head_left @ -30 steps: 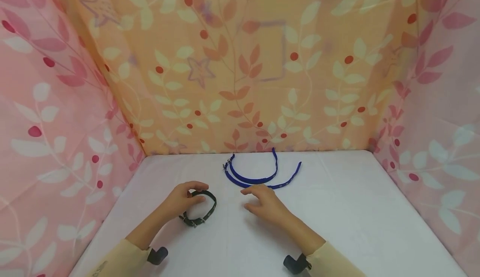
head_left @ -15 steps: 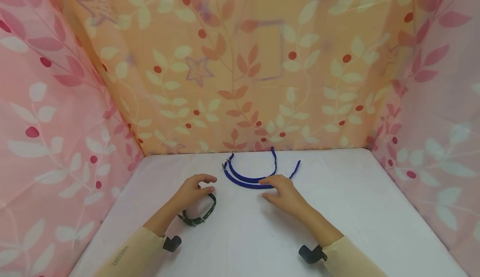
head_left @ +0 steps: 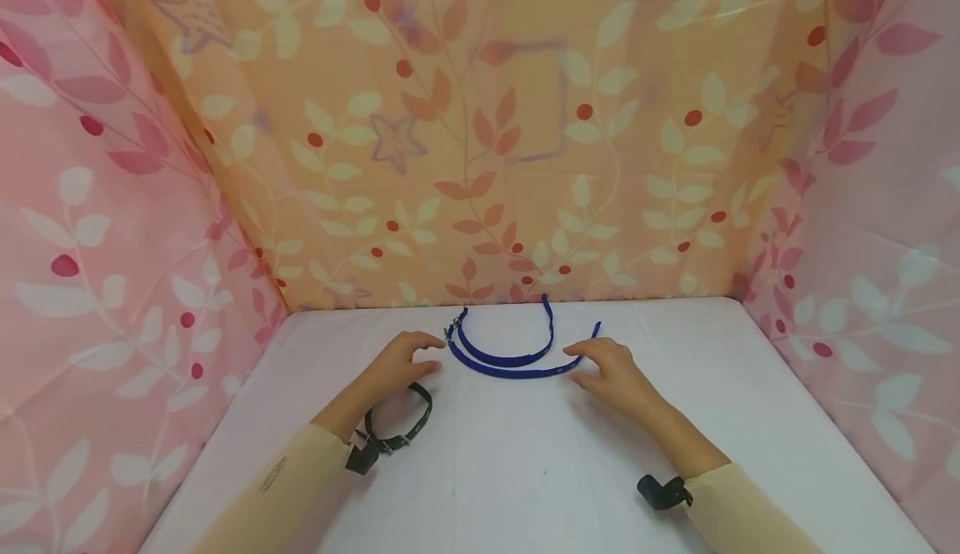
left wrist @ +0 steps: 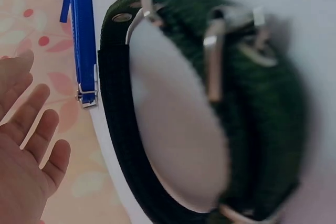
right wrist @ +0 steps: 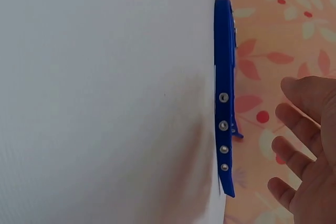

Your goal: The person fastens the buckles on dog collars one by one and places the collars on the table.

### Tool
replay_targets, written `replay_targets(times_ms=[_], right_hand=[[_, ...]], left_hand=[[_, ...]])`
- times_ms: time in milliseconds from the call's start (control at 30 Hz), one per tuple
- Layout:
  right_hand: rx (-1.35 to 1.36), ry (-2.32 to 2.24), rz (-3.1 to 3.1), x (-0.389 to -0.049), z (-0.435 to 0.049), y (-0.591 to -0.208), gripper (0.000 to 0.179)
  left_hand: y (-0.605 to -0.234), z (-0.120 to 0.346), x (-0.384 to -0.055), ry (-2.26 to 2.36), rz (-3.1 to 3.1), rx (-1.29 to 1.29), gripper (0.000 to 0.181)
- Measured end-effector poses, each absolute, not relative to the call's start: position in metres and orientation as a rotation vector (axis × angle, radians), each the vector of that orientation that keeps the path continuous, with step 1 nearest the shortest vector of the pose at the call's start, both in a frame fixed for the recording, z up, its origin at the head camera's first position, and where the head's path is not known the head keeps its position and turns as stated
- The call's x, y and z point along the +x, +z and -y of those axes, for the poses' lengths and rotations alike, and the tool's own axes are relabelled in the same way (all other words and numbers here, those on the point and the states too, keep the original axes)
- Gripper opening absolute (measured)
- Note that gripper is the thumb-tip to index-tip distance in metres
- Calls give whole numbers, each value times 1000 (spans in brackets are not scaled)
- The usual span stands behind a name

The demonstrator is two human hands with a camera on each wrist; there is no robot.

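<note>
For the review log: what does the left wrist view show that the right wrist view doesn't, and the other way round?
Only the left wrist view: the dark green collar, close up and partly blurred.
Only the right wrist view: the right hand and a row of eyelets along a blue strap.
Both: blue strap, white tabletop, patterned cloth.

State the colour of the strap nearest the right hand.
The strap is blue, clearest in the right wrist view.
</note>
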State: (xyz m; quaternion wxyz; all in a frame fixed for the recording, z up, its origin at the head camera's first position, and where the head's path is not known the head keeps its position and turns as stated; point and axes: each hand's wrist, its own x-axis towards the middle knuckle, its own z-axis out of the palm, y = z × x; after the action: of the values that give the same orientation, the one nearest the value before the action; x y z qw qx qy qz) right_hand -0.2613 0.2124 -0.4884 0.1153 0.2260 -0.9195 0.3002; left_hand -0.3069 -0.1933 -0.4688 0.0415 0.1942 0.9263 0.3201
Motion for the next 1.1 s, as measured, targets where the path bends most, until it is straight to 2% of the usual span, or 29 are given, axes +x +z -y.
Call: replay_targets(times_ms=[367, 833, 1100], right_hand=[[619, 778, 2734, -286, -248, -499, 39], [454, 1026, 2801, -313, -270, -510, 40], [230, 1276, 2729, -330, -272, -516, 41]], left_hand=[[-470, 178, -340, 816, -2910, 695, 40], [-489, 170, -362, 581, -2992, 644, 40], [-494, 170, -370, 548, -2975, 631, 43]])
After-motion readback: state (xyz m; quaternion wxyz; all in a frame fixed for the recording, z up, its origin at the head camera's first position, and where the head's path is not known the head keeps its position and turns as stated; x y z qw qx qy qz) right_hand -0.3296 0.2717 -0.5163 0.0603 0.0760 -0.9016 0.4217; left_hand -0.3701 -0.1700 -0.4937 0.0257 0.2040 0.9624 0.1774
